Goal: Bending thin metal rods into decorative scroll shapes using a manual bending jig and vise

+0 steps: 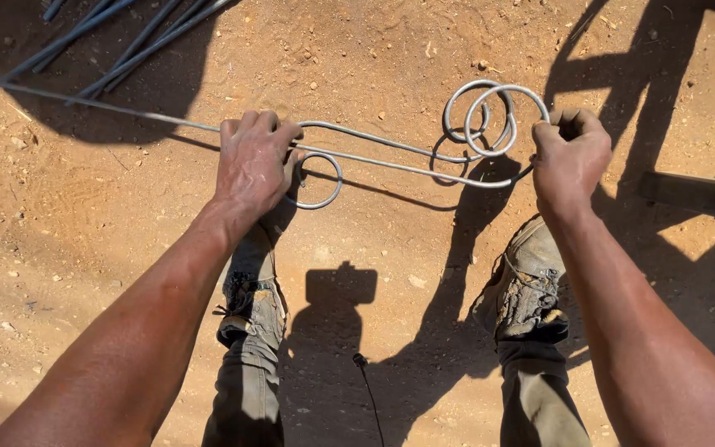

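Head view: bent steel rod point(391, 157) was held above dusty boots point(523, 290). Left hand point(251, 161) fisted around rod's straight run; right hand point(568, 157) clenched beside its coiled loops point(490, 116). Best bending probably needed firm grips, loops level, feet planted. Spare rods point(117, 41) lay far beyond left hand.

Bundle of straight dark steel rods point(117, 41) lying on reddish-brown dirt ground point(68, 248), top left, partly in shadow. Dark flat bar point(697, 192) at right edge. Two dusty worn work boots point(251, 298) point(525, 285) below, grey-green trouser legs point(246, 389) above them.
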